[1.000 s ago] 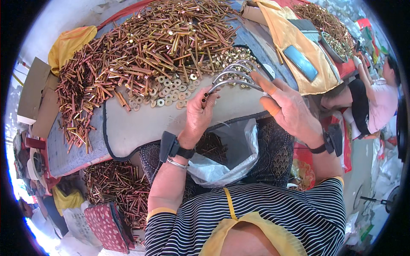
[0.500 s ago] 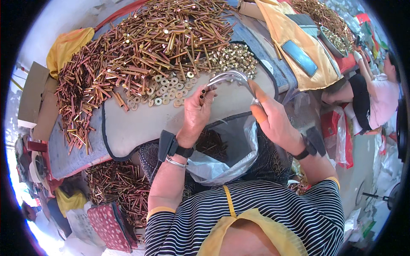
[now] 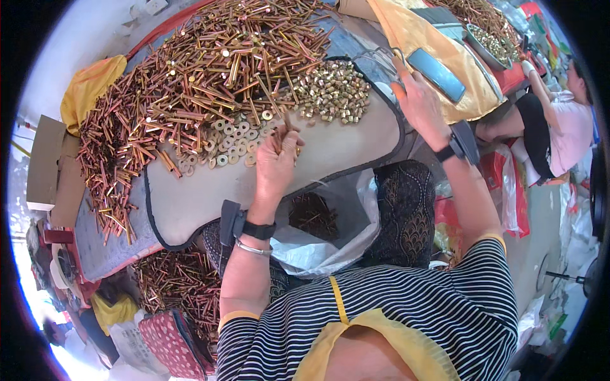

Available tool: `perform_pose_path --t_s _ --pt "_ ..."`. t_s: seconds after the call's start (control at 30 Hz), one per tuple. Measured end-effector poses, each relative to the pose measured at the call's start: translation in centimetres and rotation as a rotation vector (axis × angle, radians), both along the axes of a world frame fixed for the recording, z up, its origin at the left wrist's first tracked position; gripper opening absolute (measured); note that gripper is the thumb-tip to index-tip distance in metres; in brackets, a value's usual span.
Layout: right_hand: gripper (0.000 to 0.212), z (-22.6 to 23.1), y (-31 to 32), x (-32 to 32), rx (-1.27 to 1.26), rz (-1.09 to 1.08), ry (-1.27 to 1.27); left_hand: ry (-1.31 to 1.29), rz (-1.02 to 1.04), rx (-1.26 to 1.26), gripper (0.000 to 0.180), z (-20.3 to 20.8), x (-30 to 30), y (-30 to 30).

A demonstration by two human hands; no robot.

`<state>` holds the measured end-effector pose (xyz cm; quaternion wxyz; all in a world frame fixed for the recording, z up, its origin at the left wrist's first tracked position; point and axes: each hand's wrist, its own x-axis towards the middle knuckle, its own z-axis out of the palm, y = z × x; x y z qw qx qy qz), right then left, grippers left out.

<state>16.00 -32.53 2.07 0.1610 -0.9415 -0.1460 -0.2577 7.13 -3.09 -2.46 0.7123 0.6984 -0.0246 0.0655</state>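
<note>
The desk [image 3: 108, 254] curves across the view, its blue cover largely buried under a wide heap of copper-gold bolts [image 3: 235, 54]. Over its near side lies a grey mat [image 3: 190, 203] with a black border. Below that, a white sack [image 3: 318, 257] sits open on the person's lap, dark reddish metal pieces inside it. A yellow-orange cloth [image 3: 394, 28] drapes over the desk toward the right.

The left hand [image 3: 274, 159] is raised over the mat beside the washers, its fingers curled around slim copper-coloured pieces [image 3: 287, 120]; motion blur hides how many. The right hand [image 3: 424, 108] has its forefinger and thumb extended near the cloth, orange covers on the fingertips.

A cluster of gold-toned nuts [image 3: 330, 95] lies at the mat's far right, between the two hands. The phone [image 3: 436, 75] rests on the cloth, just beyond the right hand. Curved metal rods [image 3: 381, 52] show at that hand's fingertips; whether they are gripped or let go, I cannot tell. Half a second ago these rods arched between both hands; now they are well apart from the left hand, so its pieces appear freed from them. Smallest are the flat washers [image 3: 238, 143], strewn along the heap's near edge.
</note>
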Motion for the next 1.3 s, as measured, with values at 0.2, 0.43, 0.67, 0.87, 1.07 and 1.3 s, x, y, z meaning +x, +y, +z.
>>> perform_pose_path --t_s 0.2,0.43,0.67,0.87,1.07,1.3 --pt "0.046 -0.9 1.4 0.2 -0.272 -0.135 -0.135 0.096 -0.023 -0.610 0.017 0.4 -0.1 2.7" --pt "0.019 0.2 11.0 -4.2 0.204 0.456 0.195 0.167 0.046 -0.838 0.029 2.4 -2.5 3.2" --pt "0.023 -2.0 12.7 -2.9 -0.029 0.650 0.109 0.221 -0.113 -0.976 0.038 2.0 -3.8 4.3" --pt "0.022 -1.6 13.4 -2.8 -0.043 0.542 0.088 0.255 -0.078 -0.818 0.033 2.5 -4.5 3.8" --pt "0.018 0.0 14.3 -5.5 1.079 0.655 0.800 0.288 -0.188 -0.712 0.028 2.2 -5.5 3.3" --pt "0.014 0.2 13.6 -6.1 1.201 0.768 0.842 0.392 -0.214 -0.439 0.025 2.5 -6.2 2.1"
